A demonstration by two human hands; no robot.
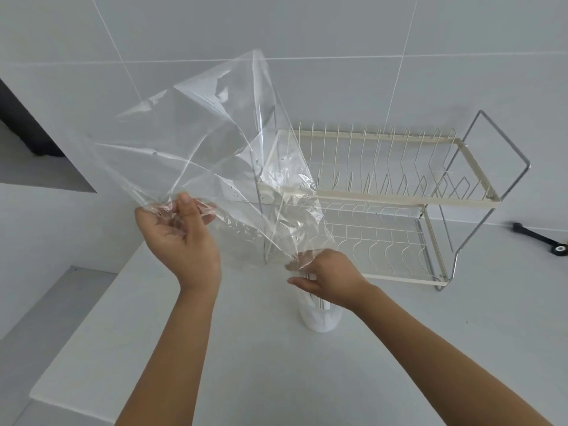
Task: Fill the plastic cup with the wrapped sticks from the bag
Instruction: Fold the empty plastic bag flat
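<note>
A large clear plastic bag (209, 142) hangs in the air above the counter, billowed out and looking empty. My left hand (181, 238) pinches one lower corner of the bag. My right hand (325, 278) grips the bag's opposite lower end, right above a translucent plastic cup (321, 319) standing on the counter. White wrapped sticks (319, 301) stand upright inside the cup, partly hidden by my right hand.
A cream two-tier wire dish rack (396, 198) with a chrome frame stands behind the cup against the tiled wall. A black tool (541, 239) lies at the far right. The white counter (246, 348) drops off to a lower step on the left.
</note>
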